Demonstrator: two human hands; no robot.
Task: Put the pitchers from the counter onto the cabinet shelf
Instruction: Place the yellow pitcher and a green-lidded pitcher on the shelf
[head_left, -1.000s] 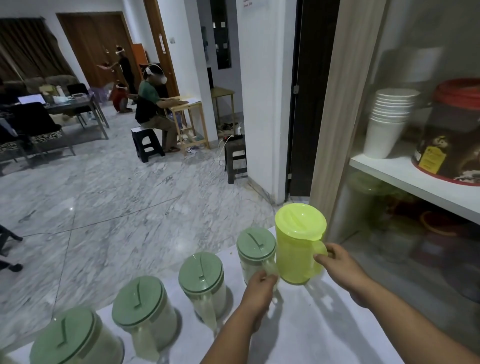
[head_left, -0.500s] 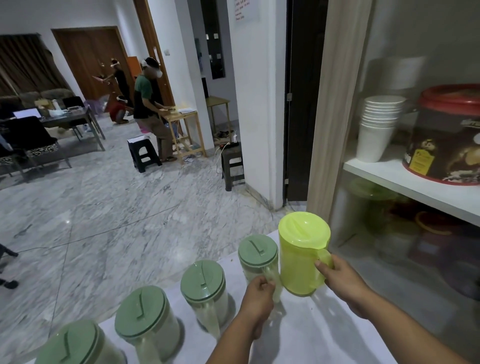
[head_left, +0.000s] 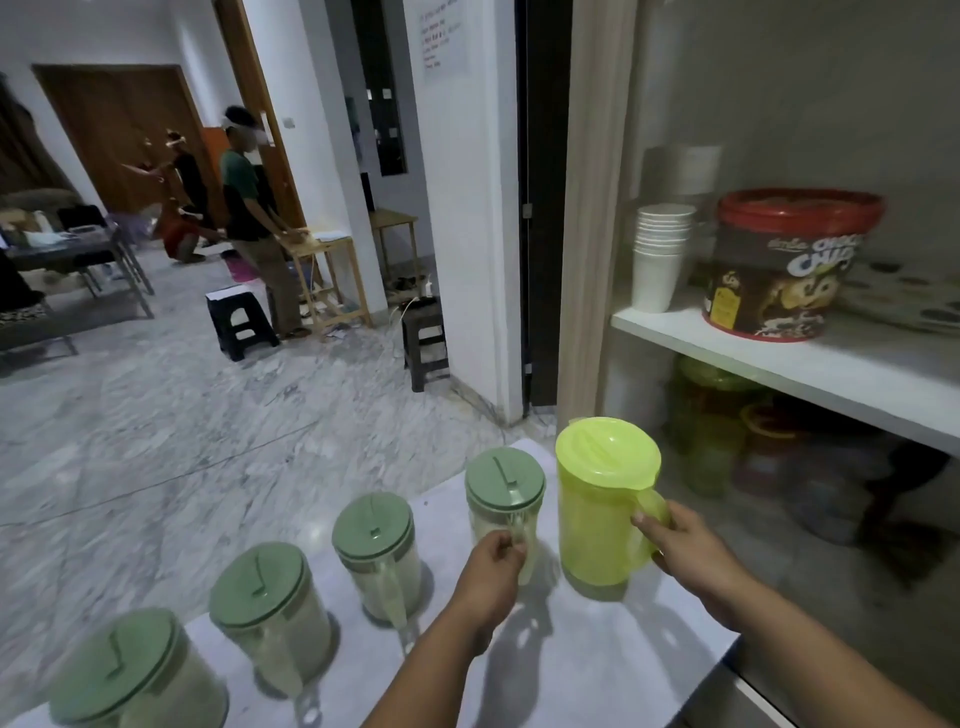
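We've got our right hand (head_left: 685, 545) wrapped on the yellow pitcher (head_left: 597, 519) handle, left hand (head_left: 493, 566) gripping the green-lidded pitcher (head_left: 504, 499), both on the bench (head_left: 597, 675). Next: lift toward the cabinet shelf (head_left: 779, 364) at 2 o'clock.

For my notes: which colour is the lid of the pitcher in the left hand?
Sage green lid, seen in the head view.

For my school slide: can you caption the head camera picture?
Both hands grip pitcher handles: right hand on the yellow pitcher, left hand on a green-lidded pitcher.
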